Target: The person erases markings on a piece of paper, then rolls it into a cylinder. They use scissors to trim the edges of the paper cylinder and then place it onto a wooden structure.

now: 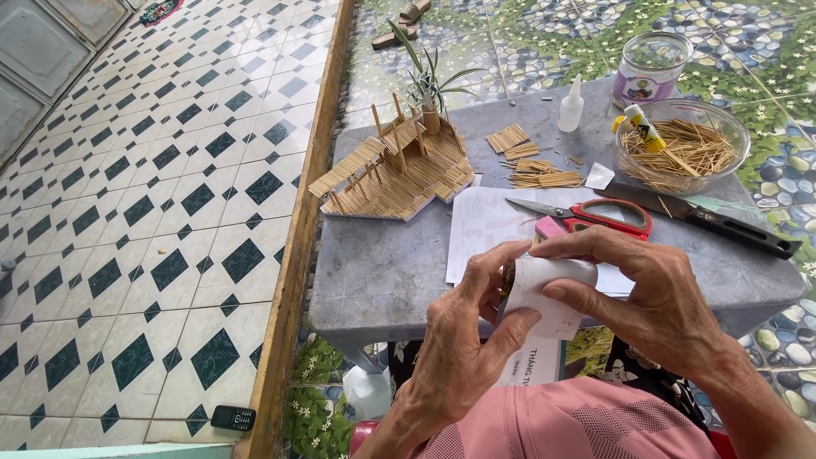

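Head view looks down on a grey bench [382,272] set over patterned floor tiles. A stick-built model house [395,170] stands toward its far left corner, a glass bowl of sticks [684,149] at the far right corner, and red-handled scissors [595,217] lie mid-bench on a white sheet [484,225].

Just past the near edge, both hands hold a small roll wrapped in white paper [544,293] in the air. The paper could spring loose or the roll drop to the lap if either grip slackens.

Left hand [463,348] comes up from below, its fingers closed on the roll's left end. Right hand [646,289] arches over the top, fingers pressing the paper down.
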